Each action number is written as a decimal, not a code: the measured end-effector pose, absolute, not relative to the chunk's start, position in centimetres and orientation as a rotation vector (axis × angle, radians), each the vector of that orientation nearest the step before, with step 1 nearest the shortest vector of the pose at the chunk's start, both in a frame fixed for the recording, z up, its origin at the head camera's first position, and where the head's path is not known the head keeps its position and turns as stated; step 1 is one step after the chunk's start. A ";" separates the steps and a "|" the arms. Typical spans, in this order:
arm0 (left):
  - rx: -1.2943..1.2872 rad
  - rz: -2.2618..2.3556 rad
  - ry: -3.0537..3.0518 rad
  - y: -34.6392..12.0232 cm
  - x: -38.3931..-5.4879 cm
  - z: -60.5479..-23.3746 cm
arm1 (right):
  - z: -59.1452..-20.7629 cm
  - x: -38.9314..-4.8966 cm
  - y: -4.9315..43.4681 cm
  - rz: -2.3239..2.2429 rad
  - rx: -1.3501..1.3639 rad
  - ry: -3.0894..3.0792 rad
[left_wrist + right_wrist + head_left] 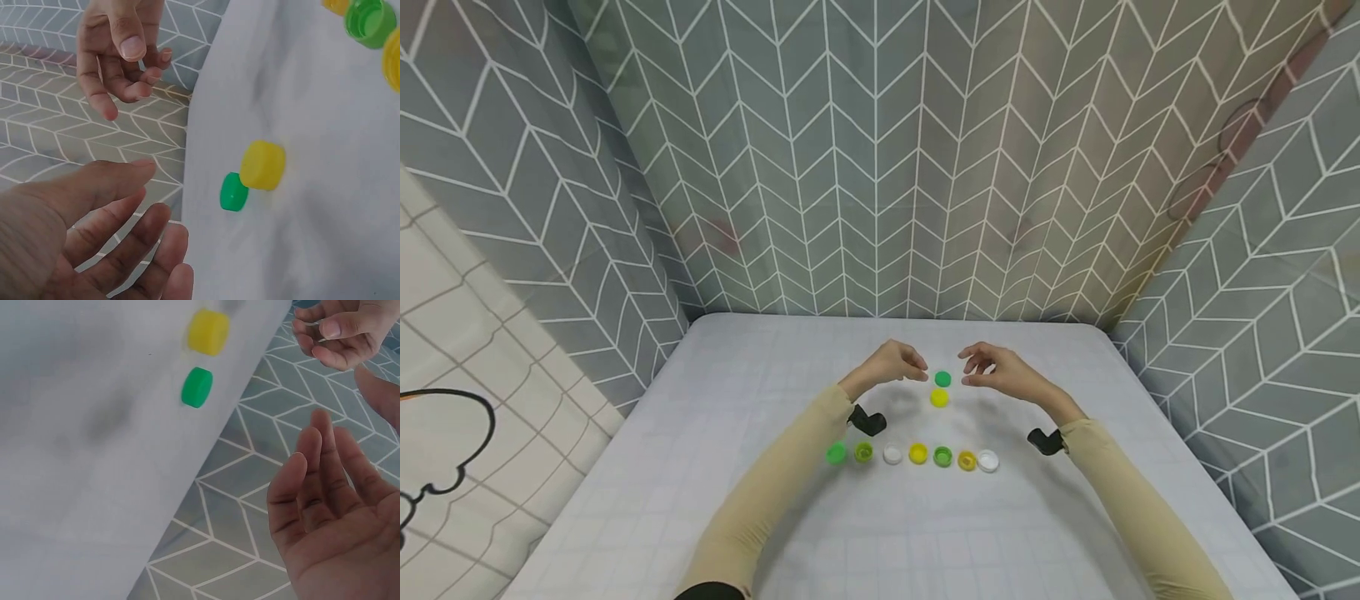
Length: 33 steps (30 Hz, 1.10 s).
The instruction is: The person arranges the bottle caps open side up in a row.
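Note:
Both hands hover over a white-covered table, one on each side of two bottle caps. The green cap (942,379) lies just beyond the yellow cap (939,398), close to it. To their left is my left hand (891,363), its fingers relaxed and nothing in them. On the other side my right hand (1004,372) is held with loosely bent fingers, also holding nothing. In the left wrist view the yellow cap (262,165) looks taller than the green cap (234,192). Neither hand touches a cap.
Nearer the body a row of caps lies on the table (737,400): a green cap (837,452) at the left end, a white cap (988,461) at the right, several between them. Patterned curtains (880,167) stand behind the table and at its sides.

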<state>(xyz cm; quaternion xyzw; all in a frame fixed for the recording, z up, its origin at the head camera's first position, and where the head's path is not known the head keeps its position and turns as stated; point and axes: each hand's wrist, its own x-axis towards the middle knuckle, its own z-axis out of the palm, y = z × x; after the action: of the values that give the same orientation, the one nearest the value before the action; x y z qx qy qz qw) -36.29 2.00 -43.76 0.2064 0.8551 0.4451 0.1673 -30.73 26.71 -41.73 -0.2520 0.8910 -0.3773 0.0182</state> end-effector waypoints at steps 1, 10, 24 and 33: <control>0.578 1.260 2.442 2.1 -36.4 -44.0 | -41.9 -30.9 26.8 -1.173 -0.778 2.756; 0.607 1.093 2.541 3.4 -36.7 -46.2 | -43.8 -31.7 26.4 -1.040 -0.799 2.674; 0.623 1.021 2.535 4.5 -36.2 -47.0 | -45.3 -32.0 25.1 -0.989 -0.751 2.623; 0.638 0.973 2.554 5.0 -35.8 -47.9 | -46.5 -32.5 24.3 -0.910 -0.627 2.643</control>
<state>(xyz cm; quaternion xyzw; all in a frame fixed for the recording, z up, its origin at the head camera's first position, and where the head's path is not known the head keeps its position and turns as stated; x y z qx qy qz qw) -35.82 4.99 -47.87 0.2242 0.8973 0.3418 0.1669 -32.51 24.32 -46.47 -0.2167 0.9138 -0.3146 0.1379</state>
